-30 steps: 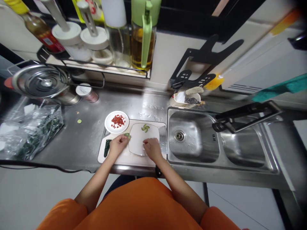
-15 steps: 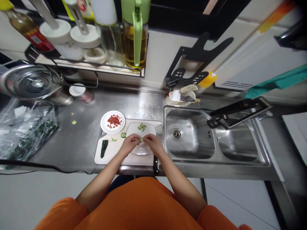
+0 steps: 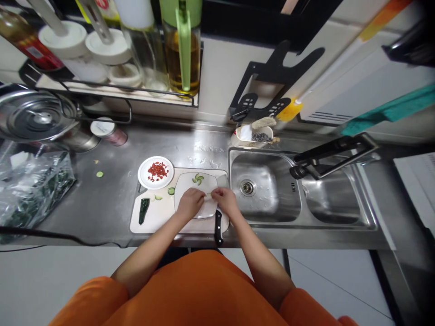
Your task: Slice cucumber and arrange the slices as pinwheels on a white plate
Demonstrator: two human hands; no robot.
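Note:
My left hand and my right hand face each other over a clear-rimmed plate. Their fingertips pinch a thin, pale cucumber slice between them, partly hidden by the fingers. Several green-edged cucumber slices lie fanned out on the plate beyond my hands. The plate rests on a white cutting board. On the board's left are a dark green cucumber piece and a cut green round. Near my right wrist lies a black-handled knife.
A small white plate with red bits overlaps the board's far left corner. To the right is a double steel sink with a black faucet. A plastic bag of greens and a lidded pot stand left. Bottles line a rack.
The camera view has shifted slightly. My hands have moved right relative to the plate and a little apart, with the slice now showing between the fingertips. More of the knife handle shows.

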